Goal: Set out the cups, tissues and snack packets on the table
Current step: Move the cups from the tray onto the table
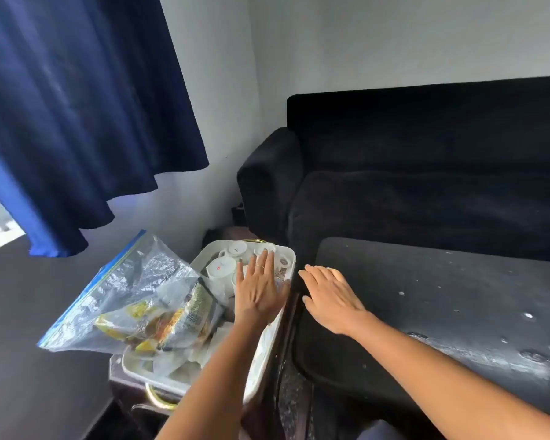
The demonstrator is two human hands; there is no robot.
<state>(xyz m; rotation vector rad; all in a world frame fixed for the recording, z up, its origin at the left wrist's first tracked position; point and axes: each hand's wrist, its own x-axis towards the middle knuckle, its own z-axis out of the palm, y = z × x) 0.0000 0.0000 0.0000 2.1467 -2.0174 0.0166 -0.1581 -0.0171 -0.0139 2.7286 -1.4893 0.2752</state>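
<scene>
Dark sofa against the rear wall; blue curtain hanging at upper left. Dark table in front of the sofa, speckled with pale flecks, bearing none of the task's things. White tray just beside the table's left edge, resting on a lower dark stand. Clear zip bag leaning across the tray's left side, with snack packets inside. White cups grouped at the tray's far end. Pale crumpled tissues, judged as such, under and beside the bag.

Left hand flat, fingers straight and spread, over the tray with fingertips at the cups; nothing grasped. Right hand flat, fingers extended, at the table's left corner; nothing held.

Progress, as judged: nothing set out yet; cups, tissues and packets all left to move to the table.

Number of cups uncertain, some covered by the left hand. Packet count and labels blurred behind the plastic. Stand beneath the tray largely hidden. Contact between hands and surfaces not discernible.
</scene>
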